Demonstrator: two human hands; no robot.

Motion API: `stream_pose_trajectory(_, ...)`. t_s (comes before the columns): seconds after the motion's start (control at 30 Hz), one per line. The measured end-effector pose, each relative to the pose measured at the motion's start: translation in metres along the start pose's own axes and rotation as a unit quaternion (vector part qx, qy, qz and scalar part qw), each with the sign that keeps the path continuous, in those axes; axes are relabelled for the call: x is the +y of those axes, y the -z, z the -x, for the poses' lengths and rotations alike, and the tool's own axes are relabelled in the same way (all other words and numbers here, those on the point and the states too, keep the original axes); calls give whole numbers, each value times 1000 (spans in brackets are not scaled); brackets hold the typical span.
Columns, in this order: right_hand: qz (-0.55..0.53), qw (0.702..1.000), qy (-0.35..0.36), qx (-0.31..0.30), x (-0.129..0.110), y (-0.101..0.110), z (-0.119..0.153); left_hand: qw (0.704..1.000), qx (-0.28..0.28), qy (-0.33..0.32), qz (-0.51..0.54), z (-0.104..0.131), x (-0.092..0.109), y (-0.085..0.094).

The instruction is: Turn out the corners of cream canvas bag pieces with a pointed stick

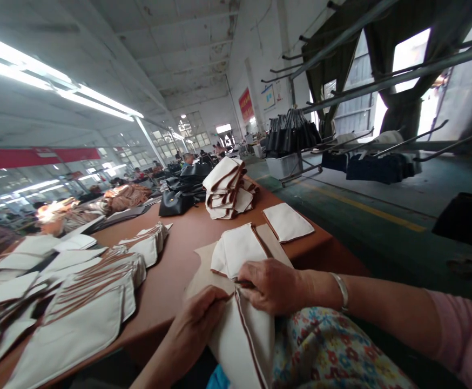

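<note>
A cream fabric panel with brown edging (240, 335) hangs from the table's edge over my lap. My left hand (203, 310) pinches its upper left edge, fingers closed. Close beside it, my right hand (270, 286) is closed at the panel's top, holding a small dark object whose kind is hidden by the fingers. Just beyond my hands, a folded cream piece (236, 248) lies on a beige sheet (201, 270). Another cream panel (288, 221) rests flat at the table's right edge.
The brown-covered table (179, 270) bears rows of overlapping cream panels (86, 308) at left. Farther back stand a pile of folded cream pieces (223, 189) and black bags (179, 197). A metal rack (341, 89) with hanging black bags (290, 132) is at right.
</note>
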State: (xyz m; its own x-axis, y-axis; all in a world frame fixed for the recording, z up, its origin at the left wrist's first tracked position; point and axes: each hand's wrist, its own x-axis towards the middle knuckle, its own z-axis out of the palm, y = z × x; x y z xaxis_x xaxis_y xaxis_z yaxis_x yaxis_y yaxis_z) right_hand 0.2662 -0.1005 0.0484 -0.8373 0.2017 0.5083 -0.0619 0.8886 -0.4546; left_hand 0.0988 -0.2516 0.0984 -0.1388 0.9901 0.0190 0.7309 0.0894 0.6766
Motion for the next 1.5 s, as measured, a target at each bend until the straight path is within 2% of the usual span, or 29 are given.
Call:
stream_pose_trajectory(0.1,38,998,35,26,2,-17,10,999,-13,20,29,2,-9,-20)
stream_pose_trajectory(0.23,52,998,45,13,3,-30,23,995,-24,31,94,4,-17,-40)
stream_pose_trajectory(0.37,43,999,-8,-2,2,-31,30,995,-23,14,100,3,-19,-46)
stream_pose_trajectory(0.43,60,998,-14,-11,1,-32,32,998,-15,3,65,2,-21,-49)
stream_pose_trajectory(0.53,137,989,38,-45,-1,-35,35,999,3,-26,-43,2,-23,-54)
stream_pose_trajectory(0.67,194,975,72,-84,-3,-40,35,976,23,-39,-211,4,-23,-63)
stream_pose_trajectory(0.73,142,987,24,-77,-4,-38,32,969,30,-37,-241,5,-23,-67)
stream_pose_trajectory(0.8,8,995,-78,-56,-5,-32,28,971,54,-47,-228,6,-24,-71)
stream_pose_trajectory(0.83,-84,985,-141,-54,-5,-29,26,975,71,-52,-205,7,-24,-73)
stream_pose_trajectory(0.87,-181,960,-204,-63,-4,-26,25,980,86,-53,-171,8,-25,-74)
stream_pose_trajectory(0.93,-345,881,-309,-96,-3,-21,25,992,96,-34,-74,11,-25,-77)
stream_pose_trajectory(1.0,-445,810,-365,-113,-1,-20,28,995,91,6,31,13,-24,-77)
stream_pose_trajectory(1.03,-477,790,-370,-108,0,-21,29,993,84,30,77,14,-23,-76)
stream_pose_trajectory(1.1,-515,779,-346,-88,2,-22,32,983,62,76,156,14,-21,-74)
stream_pose_trajectory(1.17,-517,787,-322,-96,5,-21,34,970,41,101,217,14,-19,-72)
stream_pose_trajectory(1.27,-469,808,-320,-155,5,-16,33,947,35,98,304,11,-15,-68)
stream_pose_trajectory(1.33,-452,810,-329,-180,3,-12,32,933,30,100,344,10,-14,-66)
stream_pose_trajectory(1.4,-466,794,-350,-175,1,-10,32,943,34,93,319,13,-16,-65)
stream_pose_trajectory(1.5,-504,762,-381,-140,-2,-9,32,983,114,5,143,19,-21,-65)
